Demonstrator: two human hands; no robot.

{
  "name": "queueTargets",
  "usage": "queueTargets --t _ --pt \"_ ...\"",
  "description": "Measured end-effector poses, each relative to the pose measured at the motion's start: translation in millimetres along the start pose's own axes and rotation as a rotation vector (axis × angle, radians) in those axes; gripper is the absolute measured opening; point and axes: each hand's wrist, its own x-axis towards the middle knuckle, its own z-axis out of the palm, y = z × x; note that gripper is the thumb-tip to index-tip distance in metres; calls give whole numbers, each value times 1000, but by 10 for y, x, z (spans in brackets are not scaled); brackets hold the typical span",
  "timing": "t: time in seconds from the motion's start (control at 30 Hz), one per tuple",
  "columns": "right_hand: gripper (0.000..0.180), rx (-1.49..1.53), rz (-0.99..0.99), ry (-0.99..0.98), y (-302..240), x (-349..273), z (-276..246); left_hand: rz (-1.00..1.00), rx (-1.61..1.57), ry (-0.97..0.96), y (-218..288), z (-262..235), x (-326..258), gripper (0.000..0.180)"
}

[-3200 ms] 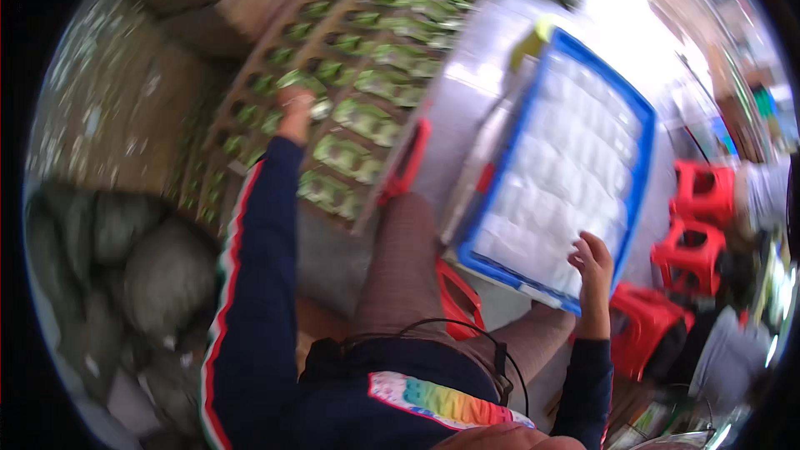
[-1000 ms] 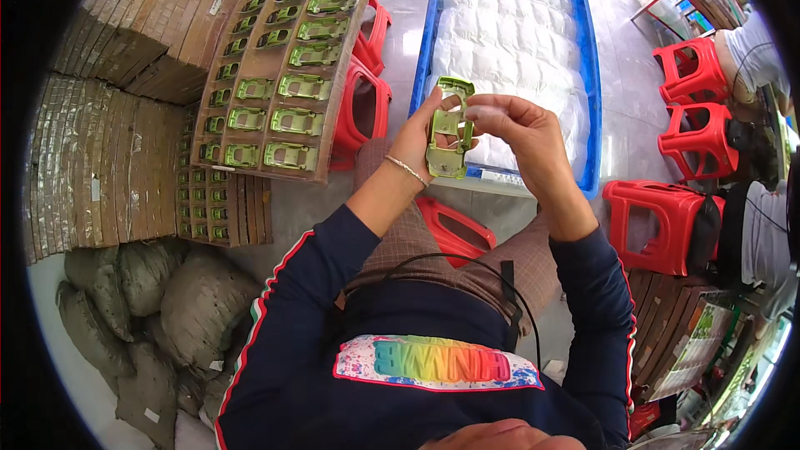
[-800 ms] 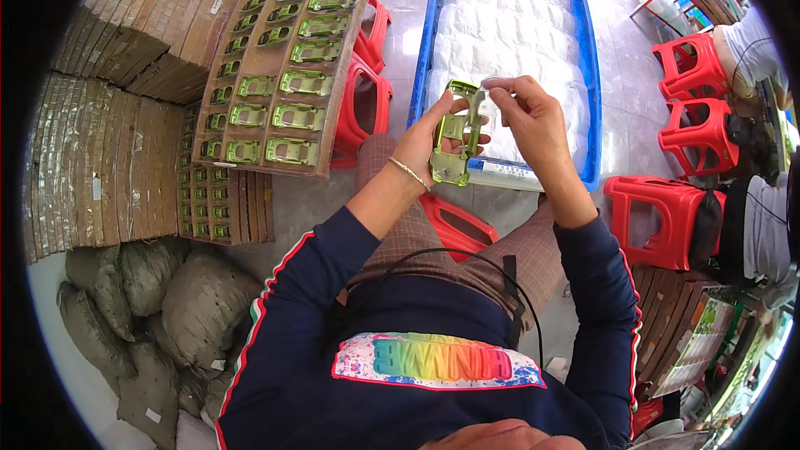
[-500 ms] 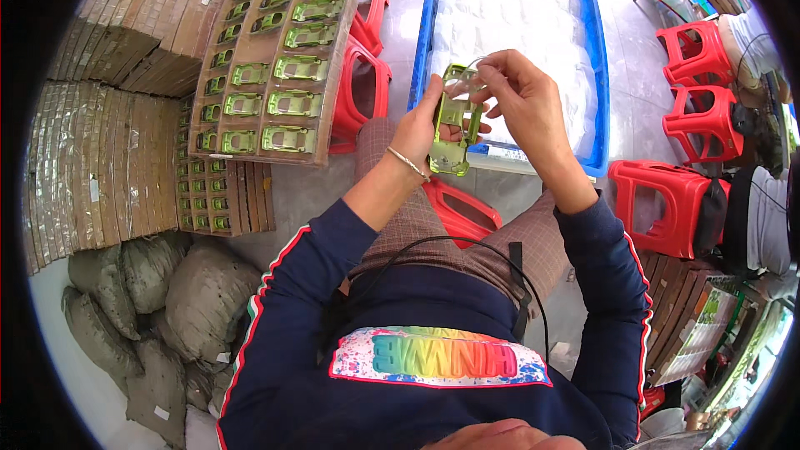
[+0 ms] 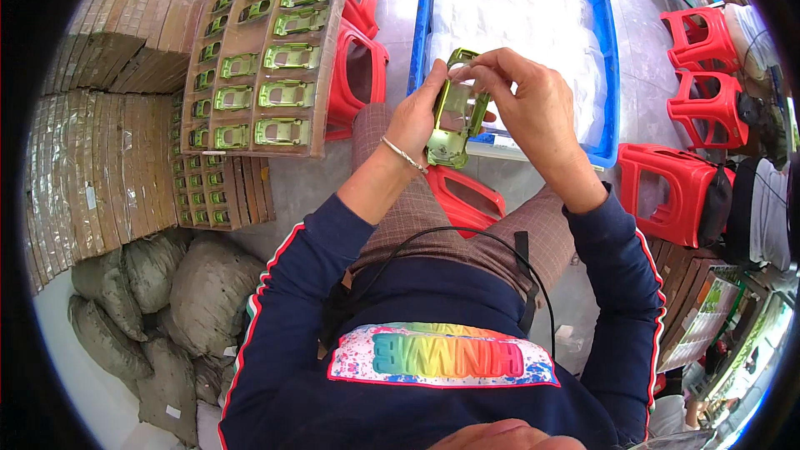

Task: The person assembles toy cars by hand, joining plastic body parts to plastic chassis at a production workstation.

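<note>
— Holding what, centre frame?
— Left hand (image 5: 414,121) wrapped around a green toy car shell (image 5: 454,110), fingers closed on its left side. Right hand (image 5: 533,108) pinches the shell's upper end, thumb and fingertips together on it.
— Position of the shell?
— Upper centre of frame, upright, raised above the lap, in front of the blue tray (image 5: 603,50) of white pieces.
— Surroundings?
— Cardboard board (image 5: 258,129) at upper left carries rows of matching green shells, resting on red stools (image 5: 364,62). More red stools (image 5: 667,192) at right. Grey sacks (image 5: 167,300) at lower left, flat cardboard stacks (image 5: 92,175) at left. Concrete floor.
— Shell's look?
— Glossy metallic green, hollow, window openings showing through.
</note>
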Motion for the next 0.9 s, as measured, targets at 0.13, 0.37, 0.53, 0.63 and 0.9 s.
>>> queueTargets --t 0.13,0.37,0.53,0.63,0.9 --pt "11 35 -5 16 31 -44 58 -16 -27 25 -26 -24 -1 49" --pt "11 -40 -243 84 121 13 3 7 -7 4 -34 -29 3 59" --pt "10 -52 -253 69 107 85 -69 -5 49 -47 15 -23 25 56" --pt "9 -44 -313 113 178 151 -50 -31 110 -42 45 -4 12 59" --pt "8 -13 -279 29 203 107 -24 -65 93 -63 19 -49 29 57"
